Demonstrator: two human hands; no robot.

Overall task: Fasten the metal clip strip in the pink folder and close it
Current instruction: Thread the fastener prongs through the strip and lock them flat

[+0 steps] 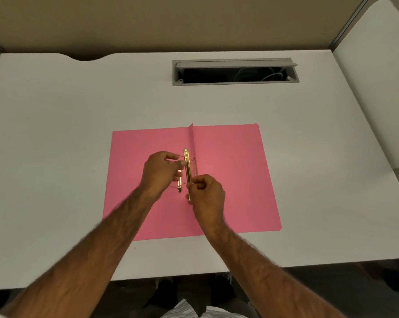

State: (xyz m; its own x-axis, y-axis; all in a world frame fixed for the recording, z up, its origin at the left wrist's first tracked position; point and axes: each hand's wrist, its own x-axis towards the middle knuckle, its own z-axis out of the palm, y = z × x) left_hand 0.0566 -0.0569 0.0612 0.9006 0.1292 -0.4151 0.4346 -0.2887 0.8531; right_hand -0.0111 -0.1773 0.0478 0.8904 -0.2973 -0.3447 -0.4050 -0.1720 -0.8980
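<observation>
A pink folder lies open and flat on the white desk, its spine fold running away from me down the middle. A gold metal clip strip stands along the fold, just left of it. My left hand pinches the strip near its middle and upper part. My right hand pinches its near end from the right side. A second gold piece lies flat on the left leaf, partly hidden under my left fingers. Thin prongs show beside the strip.
A grey cable trough with its lid open is set into the desk at the back. A tan partition wall stands behind the desk, and a white side panel borders the right. The desk's near edge runs under my forearms.
</observation>
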